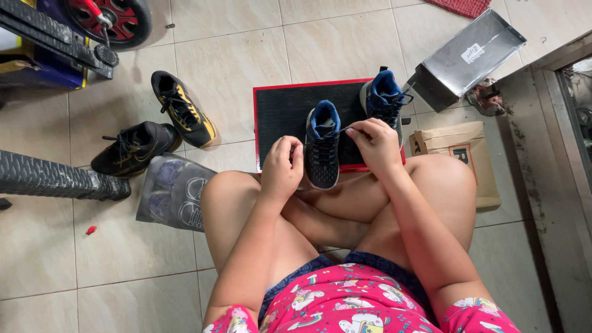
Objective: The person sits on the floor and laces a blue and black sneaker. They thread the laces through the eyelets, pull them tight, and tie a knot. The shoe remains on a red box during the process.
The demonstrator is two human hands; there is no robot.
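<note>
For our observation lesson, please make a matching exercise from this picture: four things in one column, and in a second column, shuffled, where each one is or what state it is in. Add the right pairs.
Things
1. Left hand
2. Right hand
3. Black and yellow shoes
4. Grey shoebox

Places or states
A. Lying open on the tiles, beyond the brown box
B. Pinching a lace of the black and blue shoe
C. On the tiles, left of the black mat
D. Curled at the near shoe's side

Pairs: 1-D, 2-B, 3-C, 4-A
</note>
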